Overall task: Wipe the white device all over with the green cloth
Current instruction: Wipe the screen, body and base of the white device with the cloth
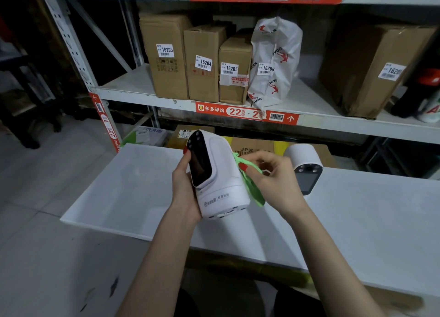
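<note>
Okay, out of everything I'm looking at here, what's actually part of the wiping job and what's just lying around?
In the job:
white device, held by left hand
green cloth, pinched by right hand

Lying about:
second white device
white table
shelf boxes
white bag

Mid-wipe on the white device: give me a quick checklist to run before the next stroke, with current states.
1. Left hand grips the white device firmly, lifted off the table: ok.
2. Right hand pinches the green cloth: ok.
3. Cloth touching the device's right side: ok.
4. Dark screen wiped: cannot tell.
5. Underside and back reached: cannot tell.
6. Second device standing apart from the working hand: ok, though close.
</note>
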The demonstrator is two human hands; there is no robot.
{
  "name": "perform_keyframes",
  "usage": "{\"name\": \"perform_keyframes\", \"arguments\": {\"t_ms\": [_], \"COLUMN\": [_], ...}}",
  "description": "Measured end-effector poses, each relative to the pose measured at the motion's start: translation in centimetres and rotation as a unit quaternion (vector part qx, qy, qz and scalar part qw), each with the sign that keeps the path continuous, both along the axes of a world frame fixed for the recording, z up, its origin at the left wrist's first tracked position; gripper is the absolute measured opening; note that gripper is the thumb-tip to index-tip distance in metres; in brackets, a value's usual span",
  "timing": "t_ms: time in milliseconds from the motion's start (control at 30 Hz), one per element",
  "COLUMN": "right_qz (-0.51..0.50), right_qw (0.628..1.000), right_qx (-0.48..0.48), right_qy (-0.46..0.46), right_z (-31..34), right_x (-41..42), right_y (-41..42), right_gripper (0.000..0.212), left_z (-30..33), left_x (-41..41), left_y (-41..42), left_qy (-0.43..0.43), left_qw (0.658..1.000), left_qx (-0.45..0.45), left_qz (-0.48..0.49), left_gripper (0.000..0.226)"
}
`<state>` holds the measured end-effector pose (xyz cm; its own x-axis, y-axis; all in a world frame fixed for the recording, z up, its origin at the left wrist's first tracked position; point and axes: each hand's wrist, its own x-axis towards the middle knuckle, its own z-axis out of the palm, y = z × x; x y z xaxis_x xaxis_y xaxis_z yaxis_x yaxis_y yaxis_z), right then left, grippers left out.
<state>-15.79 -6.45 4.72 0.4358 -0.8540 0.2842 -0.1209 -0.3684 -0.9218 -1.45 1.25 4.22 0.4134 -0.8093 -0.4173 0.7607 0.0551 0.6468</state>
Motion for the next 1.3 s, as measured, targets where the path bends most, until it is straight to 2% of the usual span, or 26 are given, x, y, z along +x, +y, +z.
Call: {"name": "perform_keyframes", "arguments": {"t_ms": [200, 333, 500, 733, 833, 967, 1067, 1300], "right_qz": [-0.027, -0.001, 0.058, -0.013, -0.008, 0.059, 0.084, 0.023], "right_qw": [0.999, 0.998, 0.997, 0.998, 0.998, 0.997, 0.996, 0.997], "right_qx": [0.01, -0.002, 0.002, -0.013, -0.009, -0.006, -0.007, -0.054], "right_qy": [-0.031, -0.059, -0.057, -0.065, -0.069, -0.057, -0.04, -0.047], "right_z": [0.0, 0.7, 0.9, 0.5, 0.6, 1.0, 1.0, 0.6], "right_x": [0.1, -0.2, -0.4, 0.1, -0.1, -0.4, -0.6, 0.2], "right_y": [0.2, 0.5, 0.8, 0.7, 0.7, 1.0, 0.9, 1.0], "right_gripper": [0.021, 0.028, 0.019, 0.034, 0.031, 0.02, 0.02, 0.029], "left_z": [0.0, 0.1, 0.1, 0.1, 0.1, 0.0, -0.1, -0.4], "left_x": [-0.5, -0.6, -0.2, -0.5, -0.7, -0.5, -0.3, -0.4], "left_y": [-0.2, -0.2, -0.1, -0.1, -0.2, -0.4, -0.4, -0.7], "left_qy": [-0.001, -0.001, 0.001, -0.025, -0.025, -0.024, -0.03, -0.06], "left_qw": [1.0, 1.0, 1.0, 0.998, 0.997, 0.998, 0.998, 0.994], "left_qx": [0.012, 0.007, 0.013, 0.033, 0.038, 0.034, 0.04, 0.058], "left_qz": [-0.027, -0.024, -0.012, -0.045, -0.056, -0.044, -0.039, -0.067], "left_gripper": [0.046, 0.044, 0.045, 0.043, 0.044, 0.045, 0.045, 0.045]}}
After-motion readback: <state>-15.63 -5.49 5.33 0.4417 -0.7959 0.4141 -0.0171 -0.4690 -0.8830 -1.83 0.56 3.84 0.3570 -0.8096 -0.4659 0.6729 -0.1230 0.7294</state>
